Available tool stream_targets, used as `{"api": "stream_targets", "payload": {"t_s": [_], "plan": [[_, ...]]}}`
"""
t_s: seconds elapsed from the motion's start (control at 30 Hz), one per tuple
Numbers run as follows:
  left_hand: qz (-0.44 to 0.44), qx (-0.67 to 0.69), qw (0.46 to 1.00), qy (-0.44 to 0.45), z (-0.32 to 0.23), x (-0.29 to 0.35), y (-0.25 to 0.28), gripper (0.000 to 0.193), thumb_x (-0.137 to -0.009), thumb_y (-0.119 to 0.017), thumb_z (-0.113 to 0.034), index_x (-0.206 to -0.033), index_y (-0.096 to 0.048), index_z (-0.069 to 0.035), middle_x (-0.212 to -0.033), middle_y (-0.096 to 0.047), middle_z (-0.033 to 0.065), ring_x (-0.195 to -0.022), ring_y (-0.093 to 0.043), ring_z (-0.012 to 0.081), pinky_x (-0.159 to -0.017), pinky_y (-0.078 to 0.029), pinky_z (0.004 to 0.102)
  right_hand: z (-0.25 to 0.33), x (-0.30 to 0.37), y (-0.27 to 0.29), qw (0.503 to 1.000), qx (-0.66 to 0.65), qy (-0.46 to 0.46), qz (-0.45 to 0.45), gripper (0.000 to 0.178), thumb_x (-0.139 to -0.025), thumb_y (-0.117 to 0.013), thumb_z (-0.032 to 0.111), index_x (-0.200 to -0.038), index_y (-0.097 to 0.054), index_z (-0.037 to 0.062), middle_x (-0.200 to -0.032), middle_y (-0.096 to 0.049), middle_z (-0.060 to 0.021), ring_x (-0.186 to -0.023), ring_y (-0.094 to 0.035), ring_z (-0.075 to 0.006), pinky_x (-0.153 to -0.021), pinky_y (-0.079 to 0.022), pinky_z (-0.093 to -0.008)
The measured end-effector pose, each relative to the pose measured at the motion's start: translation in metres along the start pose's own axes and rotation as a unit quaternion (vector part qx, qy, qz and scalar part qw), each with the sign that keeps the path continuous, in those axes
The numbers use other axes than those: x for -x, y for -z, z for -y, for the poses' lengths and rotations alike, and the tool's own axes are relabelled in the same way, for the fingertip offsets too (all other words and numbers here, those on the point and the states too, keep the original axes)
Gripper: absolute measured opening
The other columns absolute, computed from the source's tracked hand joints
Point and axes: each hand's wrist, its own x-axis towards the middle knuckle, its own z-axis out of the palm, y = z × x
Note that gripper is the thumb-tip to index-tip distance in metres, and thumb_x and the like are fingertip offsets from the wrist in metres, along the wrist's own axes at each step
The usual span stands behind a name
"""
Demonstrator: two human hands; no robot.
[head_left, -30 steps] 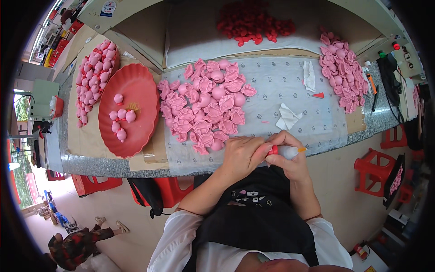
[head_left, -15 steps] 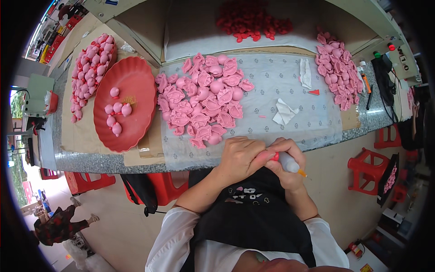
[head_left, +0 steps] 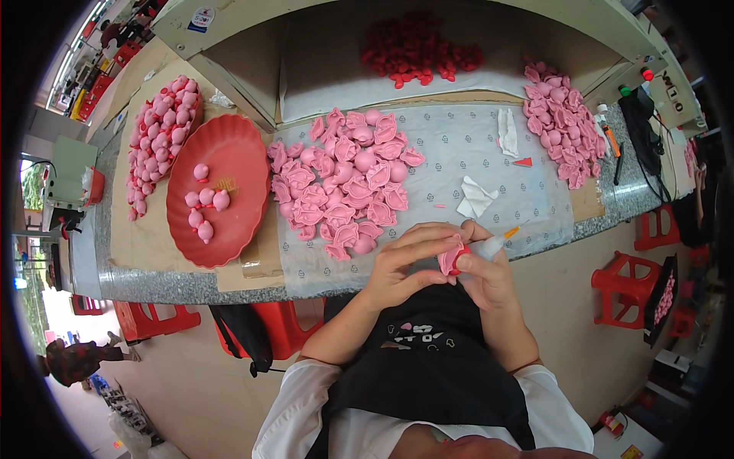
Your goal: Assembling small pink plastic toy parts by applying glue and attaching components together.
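My left hand [head_left: 409, 260] pinches a pink frilled plastic piece [head_left: 449, 260] in front of me at the table's near edge. Pressed against that piece is a small red part [head_left: 459, 265], with my right thumb on it. In my right hand [head_left: 491, 281] a translucent squeeze bottle [head_left: 489, 246] is also tucked, its orange needle tip [head_left: 512, 232] pointing away to the right. Just beyond my hands lies a loose heap of pink frilled pieces [head_left: 344, 180]. A red scalloped tray [head_left: 252, 164] to the left bears several pink balls with red ends [head_left: 206, 199].
More pink-and-red pieces [head_left: 160, 138] are piled at far left. Red parts [head_left: 420, 50] fill the shelf box, and pink pieces [head_left: 562, 122] lie at right. Crumpled white tissue [head_left: 475, 196], a red scrap [head_left: 523, 162] and an orange cutter [head_left: 610, 138] are on the table. Red stools [head_left: 631, 287] stand around.
Both hands have turned. The pink frilled piece and the red part now show more between the fingers, and the bottle's orange tip has swung from lower right to upper right.
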Motion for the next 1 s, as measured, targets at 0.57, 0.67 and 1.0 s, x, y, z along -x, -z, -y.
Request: {"api": "stream_targets", "payload": {"t_s": [0.57, 0.67, 1.0], "plan": [[-0.166, 0.285, 0.935, 0.133, -0.005, -0.006, -0.009, 0.04, -0.074, -0.055, -0.018, -0.108, -0.043, 0.0, -0.109, -0.044, 0.0216, -0.094, -0.05, 0.0279, -0.085, -0.037, 0.0378, -0.001, 0.001, 0.005, 0.991, 0.118, 0.05, -0.039, 0.035, -0.067, -0.055, 0.016, -0.094, -0.036, 0.0043, -0.09, -0.04, -0.0101, -0.067, -0.048, -0.0154, -0.045, -0.04, -0.0233], [-0.193, 0.382, 0.889, 0.162, -0.003, -0.006, -0.007, 0.042, -0.074, -0.054, -0.019, -0.109, -0.041, -0.001, -0.109, -0.045, 0.0213, -0.093, -0.05, 0.0283, -0.087, -0.035, 0.0373, 0.015, 0.008, 0.017, 0.98, 0.173, 0.085, -0.052, 0.033, -0.065, -0.051, 0.012, -0.093, -0.033, 0.0056, -0.094, -0.036, -0.0114, -0.073, -0.049, -0.0203, -0.045, -0.044, -0.0261], [-0.124, 0.537, 0.807, 0.211, -0.001, -0.006, -0.009, 0.038, -0.076, -0.049, -0.022, -0.11, -0.042, -0.005, -0.107, -0.046, 0.0209, -0.099, -0.045, 0.0292, -0.093, -0.026, 0.0392, 0.045, 0.019, 0.013, 0.91, 0.19, 0.345, -0.131, 0.034, -0.065, -0.063, 0.011, -0.089, -0.04, 0.0006, -0.087, -0.041, -0.0098, -0.07, -0.047, -0.0141, -0.045, -0.043, -0.0209]]}}
